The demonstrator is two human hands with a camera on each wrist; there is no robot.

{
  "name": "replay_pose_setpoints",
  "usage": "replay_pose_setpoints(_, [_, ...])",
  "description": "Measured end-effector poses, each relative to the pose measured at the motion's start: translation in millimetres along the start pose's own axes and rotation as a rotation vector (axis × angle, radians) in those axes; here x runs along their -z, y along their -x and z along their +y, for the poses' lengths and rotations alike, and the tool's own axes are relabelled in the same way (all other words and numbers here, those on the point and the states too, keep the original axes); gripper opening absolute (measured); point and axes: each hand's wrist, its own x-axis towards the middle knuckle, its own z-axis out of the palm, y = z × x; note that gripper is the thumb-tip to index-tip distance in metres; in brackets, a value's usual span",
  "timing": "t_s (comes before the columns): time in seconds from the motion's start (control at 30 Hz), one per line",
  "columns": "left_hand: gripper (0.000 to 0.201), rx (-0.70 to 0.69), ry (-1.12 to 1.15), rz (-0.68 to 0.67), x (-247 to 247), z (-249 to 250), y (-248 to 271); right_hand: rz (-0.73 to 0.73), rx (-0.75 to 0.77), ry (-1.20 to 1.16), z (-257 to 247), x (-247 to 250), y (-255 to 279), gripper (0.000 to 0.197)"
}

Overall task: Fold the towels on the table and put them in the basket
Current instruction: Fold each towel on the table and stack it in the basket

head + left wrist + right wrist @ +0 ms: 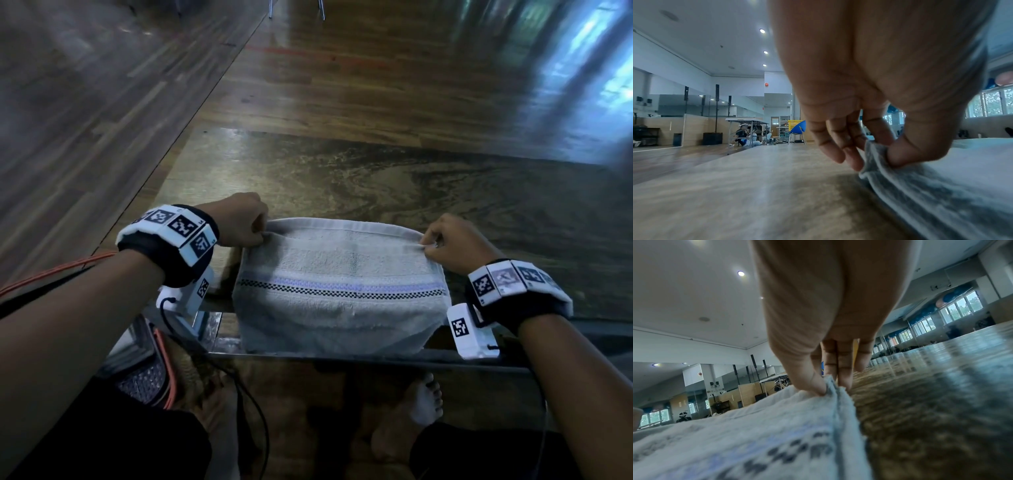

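Note:
A pale grey towel (339, 284) with a purple stripe and a black checked band lies folded at the near edge of the table (376, 178); its front part hangs over that edge. My left hand (245, 222) pinches the far left corner (875, 152) between thumb and fingers. My right hand (448, 240) pinches the far right corner (831, 386) in the same way. Both corners sit low, at the table's surface. No basket shows in the head view.
The table's dark marbled top stretches beyond and right of the towel. Wooden floor (85, 102) lies to the left. An orange cable (68, 267) and black wires run near my left arm. A far yellow crate (794, 125), blue chair (798, 129) and seated people (748, 134) appear in the left wrist view.

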Motion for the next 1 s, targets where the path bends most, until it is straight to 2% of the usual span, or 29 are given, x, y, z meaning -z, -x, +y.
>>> replay_pose_setpoints(0.2, [0.009,-0.029,0.087,0.18,13.8,1.0,26.9,0.151,0.008,-0.176,-1.8,15.9,28.2,0.017])
replay_pose_setpoints(0.37, [0.015,-0.122,0.225,0.376,21.7,17.8,92.7,0.259,0.067,-0.223,-13.7,40.7,87.3,0.013])
replay_pose_setpoints(0.57, [0.016,-0.18,0.354,0.613,24.4,39.3,162.4,0.302,0.143,-0.395,-28.4,70.5,165.4,0.023])
replay_pose_setpoints(0.67, [0.013,-0.2,0.198,0.635,44.3,48.1,183.7,0.352,0.18,-0.396,-40.0,98.8,186.9,0.027])
replay_pose_setpoints(0.77, [0.009,-0.247,0.117,0.705,72.8,60.1,203.3,0.419,0.205,-0.34,-52.6,133.3,201.2,0.017])
replay_pose_setpoints(0.83, [0.01,-0.239,0.148,0.736,89.2,67.7,216.4,0.434,0.216,-0.301,-60.0,155.1,210.1,0.013])
replay_pose_setpoints(1.0, [0.016,-0.216,0.315,0.688,113.3,82.9,242.1,0.38,0.218,-0.202,-72.0,195.7,233.6,0.013])
